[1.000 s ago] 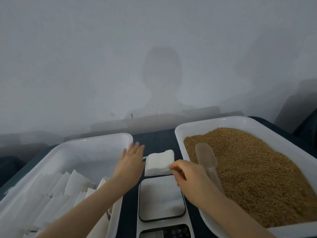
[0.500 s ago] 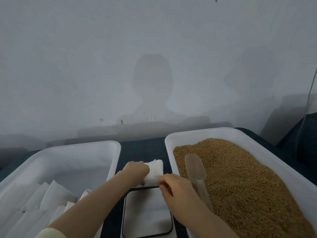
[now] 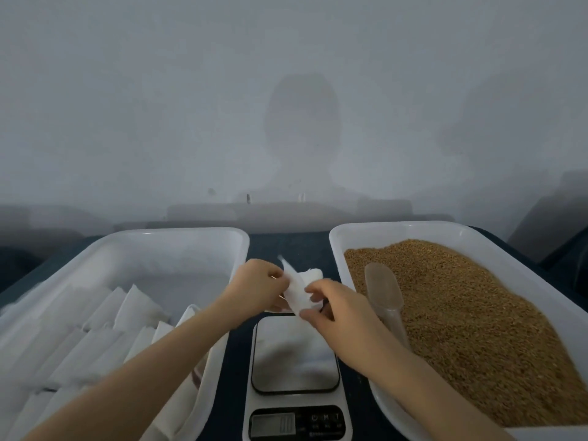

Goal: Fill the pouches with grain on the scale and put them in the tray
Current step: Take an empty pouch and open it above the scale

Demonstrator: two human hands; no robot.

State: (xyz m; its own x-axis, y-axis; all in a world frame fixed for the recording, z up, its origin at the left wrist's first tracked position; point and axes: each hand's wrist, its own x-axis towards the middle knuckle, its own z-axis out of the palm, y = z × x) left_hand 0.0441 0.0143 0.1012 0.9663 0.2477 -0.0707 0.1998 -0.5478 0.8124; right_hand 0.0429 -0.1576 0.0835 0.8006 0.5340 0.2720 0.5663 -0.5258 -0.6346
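Observation:
A white fabric pouch [image 3: 297, 292] hangs just above the far edge of the kitchen scale [image 3: 294, 354], held from both sides. My left hand [image 3: 256, 289] pinches its left side and my right hand [image 3: 331, 308] pinches its right side near the bottom. More white pouches [image 3: 313, 275] lie behind it on the dark table. The scale's platform carries nothing. Brown grain [image 3: 461, 313] fills the white tray on the right [image 3: 397, 227], with a clear plastic scoop [image 3: 383, 288] lying in it.
A white tray on the left [image 3: 191, 233] holds several flat white pouches [image 3: 95, 319] in rows along its near half. The scale's display [image 3: 272, 424] sits at the front edge. A grey wall stands close behind the table.
My left hand went from open beside the pouch stack to gripping a pouch. Both hands have lifted one pouch off the stack and pulled it toward the scale.

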